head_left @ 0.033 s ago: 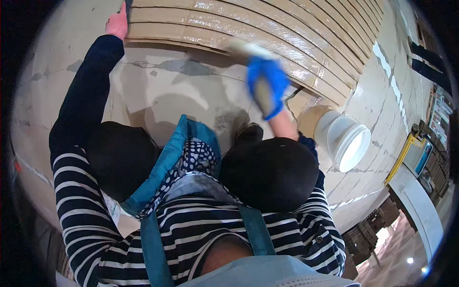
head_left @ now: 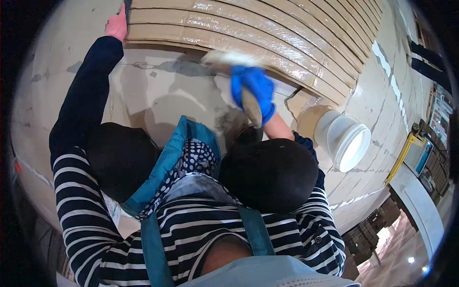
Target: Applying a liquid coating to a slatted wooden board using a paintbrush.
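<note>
My right hand (head_left: 253, 88), in a blue glove, is closed around the wooden handle of a brush (head_left: 252, 107). The brush's pale head is smeared by motion and lies along the near edge of a stack of tan boards (head_left: 287, 40). These boards, or flat cartons, have a glossy, wet-looking face with dark lines between the layers. At the stack's left end, my left hand (head_left: 116, 26) wears a pink glove and touches or lies right beside the corner. Something dark shows at its fingertips, and the picture's rim cuts off part of the fingers.
A white bucket (head_left: 342, 138) lies or tilts on the cracked, stained floor (head_left: 186, 95) to the right. My dark-covered knees (head_left: 270, 174) are bent close below the stack. Farther right are a yellow-edged frame (head_left: 400, 158) and another person's dark-clothed legs (head_left: 428, 62).
My right hand and the brush have swept left along the stack's near edge. My left hand stays at the corner.
</note>
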Demonstrator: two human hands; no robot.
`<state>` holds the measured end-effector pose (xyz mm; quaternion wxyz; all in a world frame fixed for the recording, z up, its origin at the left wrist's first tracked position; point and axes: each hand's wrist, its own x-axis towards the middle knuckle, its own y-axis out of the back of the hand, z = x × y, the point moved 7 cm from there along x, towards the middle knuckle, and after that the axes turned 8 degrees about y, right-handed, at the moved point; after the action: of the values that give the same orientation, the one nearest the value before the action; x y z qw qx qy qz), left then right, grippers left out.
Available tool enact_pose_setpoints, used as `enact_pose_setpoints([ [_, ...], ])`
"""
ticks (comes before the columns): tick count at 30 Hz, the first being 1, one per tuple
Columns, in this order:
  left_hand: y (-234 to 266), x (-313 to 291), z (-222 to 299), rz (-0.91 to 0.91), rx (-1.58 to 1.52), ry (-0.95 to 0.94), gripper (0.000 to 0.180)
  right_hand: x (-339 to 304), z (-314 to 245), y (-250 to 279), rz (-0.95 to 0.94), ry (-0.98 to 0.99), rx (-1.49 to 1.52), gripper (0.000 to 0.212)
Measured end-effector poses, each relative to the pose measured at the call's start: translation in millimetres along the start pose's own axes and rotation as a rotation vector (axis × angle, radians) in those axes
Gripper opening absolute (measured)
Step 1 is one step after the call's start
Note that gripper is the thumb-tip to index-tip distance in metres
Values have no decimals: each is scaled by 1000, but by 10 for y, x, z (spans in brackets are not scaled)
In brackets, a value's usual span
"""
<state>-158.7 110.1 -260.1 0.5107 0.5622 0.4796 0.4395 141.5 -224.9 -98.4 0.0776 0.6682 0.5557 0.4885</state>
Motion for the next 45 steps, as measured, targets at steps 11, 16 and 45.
enact_pose_setpoints([
  [11, 153, -48, 60, -54, -34, 49, 57, -417, 232, 724, 215, -362, -83, 6],
  [16, 85, -4, 27, -53, -3, 36, 56, -173, 703, 1213, 401, -477, 23, 7],
  [45, -343, -57, -216, -164, -301, 161, 52, 429, 1408, 1315, 109, -225, -169, 6],
])
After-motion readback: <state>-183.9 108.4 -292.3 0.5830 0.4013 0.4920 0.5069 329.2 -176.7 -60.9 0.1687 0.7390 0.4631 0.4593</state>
